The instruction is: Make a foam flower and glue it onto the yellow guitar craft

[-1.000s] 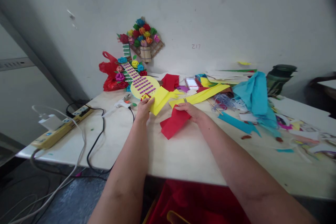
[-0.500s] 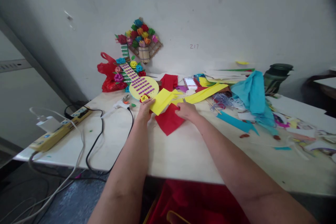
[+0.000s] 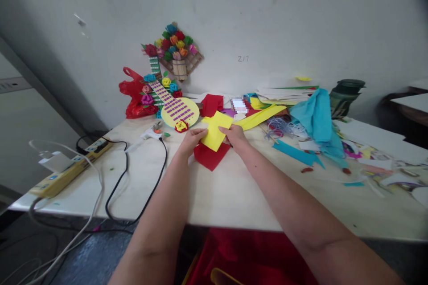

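Both of my hands hold a yellow paper piece (image 3: 216, 131) above the table (image 3: 234, 200). My left hand (image 3: 194, 139) pinches its left edge between thumb and fingers. On the right edge, my right hand (image 3: 235, 136) is closed on the same paper, and a dark tip, perhaps of scissors, shows beneath that hand. A red paper piece (image 3: 210, 158) lies just below the yellow one, its upper part covered. Behind my left hand is a yellow round-bodied craft (image 3: 180, 111) with purple strips and a red and yellow flower (image 3: 181, 126).
A glue gun (image 3: 153, 132) and a power strip (image 3: 73, 169) with cables are on the left. Flower crafts (image 3: 179, 69) and a red bag (image 3: 132, 93) stand behind. To the right lie blue paper (image 3: 314, 116), yarn, scraps and a dark bottle (image 3: 346, 98).
The yellow paper has turned more upright and shifted slightly right. My right hand has moved from the red paper's corner to the yellow paper's right edge. The view has shifted slightly.
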Demonstrator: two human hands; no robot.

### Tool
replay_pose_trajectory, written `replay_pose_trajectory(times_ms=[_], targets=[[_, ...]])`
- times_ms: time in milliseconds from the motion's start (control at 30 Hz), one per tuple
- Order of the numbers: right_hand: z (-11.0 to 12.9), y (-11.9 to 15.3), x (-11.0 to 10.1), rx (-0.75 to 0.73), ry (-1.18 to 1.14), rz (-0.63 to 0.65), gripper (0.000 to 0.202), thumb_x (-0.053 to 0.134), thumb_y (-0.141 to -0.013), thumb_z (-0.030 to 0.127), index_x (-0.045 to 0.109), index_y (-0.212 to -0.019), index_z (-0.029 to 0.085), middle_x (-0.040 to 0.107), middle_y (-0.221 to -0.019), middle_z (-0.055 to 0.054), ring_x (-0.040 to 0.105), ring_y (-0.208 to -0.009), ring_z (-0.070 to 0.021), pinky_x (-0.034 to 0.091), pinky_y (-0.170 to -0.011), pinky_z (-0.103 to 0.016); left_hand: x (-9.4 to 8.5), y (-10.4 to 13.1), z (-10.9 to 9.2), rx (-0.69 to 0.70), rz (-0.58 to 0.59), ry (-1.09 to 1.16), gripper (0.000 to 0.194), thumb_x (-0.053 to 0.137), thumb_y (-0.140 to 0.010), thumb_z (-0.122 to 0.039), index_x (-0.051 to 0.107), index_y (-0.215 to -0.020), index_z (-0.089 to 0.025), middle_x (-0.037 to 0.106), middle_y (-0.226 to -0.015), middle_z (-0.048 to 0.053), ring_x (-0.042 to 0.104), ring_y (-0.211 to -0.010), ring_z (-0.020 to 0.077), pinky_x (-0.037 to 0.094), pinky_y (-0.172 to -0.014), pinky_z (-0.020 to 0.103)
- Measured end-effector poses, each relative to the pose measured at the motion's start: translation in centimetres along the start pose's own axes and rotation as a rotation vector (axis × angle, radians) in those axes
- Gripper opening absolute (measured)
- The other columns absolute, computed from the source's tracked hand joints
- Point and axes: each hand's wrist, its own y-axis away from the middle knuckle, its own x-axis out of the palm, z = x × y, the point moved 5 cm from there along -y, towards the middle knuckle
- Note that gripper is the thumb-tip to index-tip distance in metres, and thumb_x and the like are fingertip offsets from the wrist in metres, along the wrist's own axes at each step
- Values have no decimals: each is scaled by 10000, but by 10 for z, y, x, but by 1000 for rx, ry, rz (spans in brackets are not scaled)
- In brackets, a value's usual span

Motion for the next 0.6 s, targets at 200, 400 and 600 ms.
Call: replay_pose_trajectory(times_ms=[200,400,600], targets=[[-3,-3,-7,-5,31,-69,150,634,-695,262,566,-629,145,484,-370,48,338,-287,-57,260,-300,-188,2,8,-35,481,-242,-493,335,663,-654,-384,699,-913,-175,656,-990,92,567,-959,230,422,-857,344],[-5,-5,-5,-2,27,-48,298,628,-711,398,478,-569,183,393,-278,64,363,-261,-77,263,-281,-182,28,11,-29,461,-45,-608,505,715,-579,-329,653,-1045,-144,662,-978,94,601,-848,225,448,-779,310],[-5,-5,-1,-24,12,30,368,633,-691,472,446,-551,188,425,-281,53,354,-241,-70,266,-275,-179,30,8,-20,270,97,-434,326,569,-713,-420,677,-799,-124,624,-667,13,544,-605,133,399,-549,220]])
